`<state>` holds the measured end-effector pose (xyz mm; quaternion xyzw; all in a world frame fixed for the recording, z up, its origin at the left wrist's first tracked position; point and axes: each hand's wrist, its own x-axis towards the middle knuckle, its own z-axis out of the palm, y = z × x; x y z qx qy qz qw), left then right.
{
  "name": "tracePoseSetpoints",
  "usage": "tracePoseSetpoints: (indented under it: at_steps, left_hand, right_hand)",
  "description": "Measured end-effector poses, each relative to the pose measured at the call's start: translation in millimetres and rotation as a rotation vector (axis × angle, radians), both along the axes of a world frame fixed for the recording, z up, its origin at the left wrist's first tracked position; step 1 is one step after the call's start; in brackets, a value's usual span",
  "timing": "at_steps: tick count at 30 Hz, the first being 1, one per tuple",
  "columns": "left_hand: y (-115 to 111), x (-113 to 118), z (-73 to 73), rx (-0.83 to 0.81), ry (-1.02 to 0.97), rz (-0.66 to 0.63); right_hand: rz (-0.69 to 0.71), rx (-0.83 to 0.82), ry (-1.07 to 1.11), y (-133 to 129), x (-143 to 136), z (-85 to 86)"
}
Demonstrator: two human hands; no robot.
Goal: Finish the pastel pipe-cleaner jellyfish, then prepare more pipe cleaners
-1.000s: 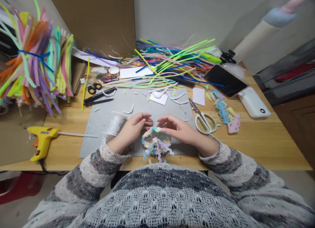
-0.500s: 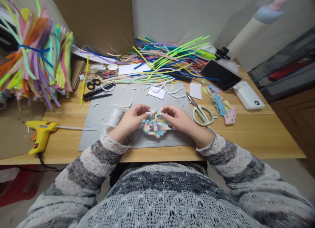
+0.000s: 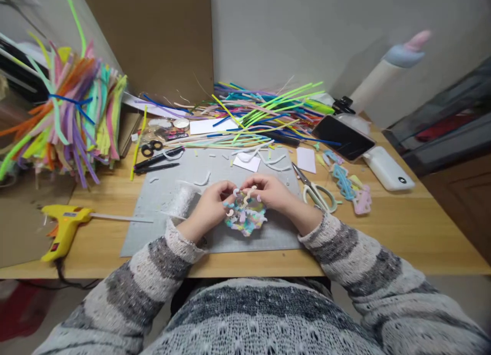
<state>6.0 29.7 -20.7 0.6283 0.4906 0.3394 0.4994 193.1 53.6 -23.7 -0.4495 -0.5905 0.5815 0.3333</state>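
A round pastel ornament of twisted pipe cleaners (image 3: 245,223), in blue, yellow, pink and white, is held over the grey cutting mat (image 3: 161,237). My left hand (image 3: 211,205) pinches its upper left edge, fingers bent. On the other side my right hand (image 3: 275,194) is closed on its upper right edge, thumb and fingertips together. Small pale curls stand up along the rim between the hands. A spool of clear sparkly thread (image 3: 180,199) lies beside my left wrist. Close to my right forearm rest open-bladed scissors with pale green handles (image 3: 319,195).
A yellow glue gun (image 3: 67,227) lies at the left, below a big bundle of pipe cleaners (image 3: 69,109). Loose pipe cleaners (image 3: 264,109) pile up at the back. On the right are a phone (image 3: 343,137), a white power bank (image 3: 389,168) and pastel pieces (image 3: 345,181).
The view has tipped upward, so everything sits lower. My right hand has shifted inward along the ornament's top edge, and the ornament has turned, showing its curls more plainly.
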Motion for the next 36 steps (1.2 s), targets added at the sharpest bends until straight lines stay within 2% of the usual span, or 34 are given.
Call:
tracePoseSetpoints:
  at_steps: [3,7,15,19,26,36]
  left_hand:
    - [3,0,-1.7,0.003,-0.033,-0.046]
    - [5,0,-6.8,-0.036,-0.094,-0.106]
    - [4,3,1.0,0.001,-0.013,-0.096]
    - [4,3,-3.1,0.001,-0.019,-0.076]
    - [3,2,-9.9,-0.008,-0.063,-0.037]
    - [3,4,-10.2,-0.018,-0.091,-0.028]
  right_hand:
    - [-0.004,0.084,-0.031,0,1,-1.1]
    - [-0.006,0.077,-0.026,0,-1,-1.5]
    - [0.026,0.064,0.023,0,-2,-2.4]
    - [0.097,0.073,0.002,0,4,-5.6]
    - [0.218,0.334,0.041,0,11,-5.7]
    - [0.154,0.580,-0.056,-4,11,-6.1]
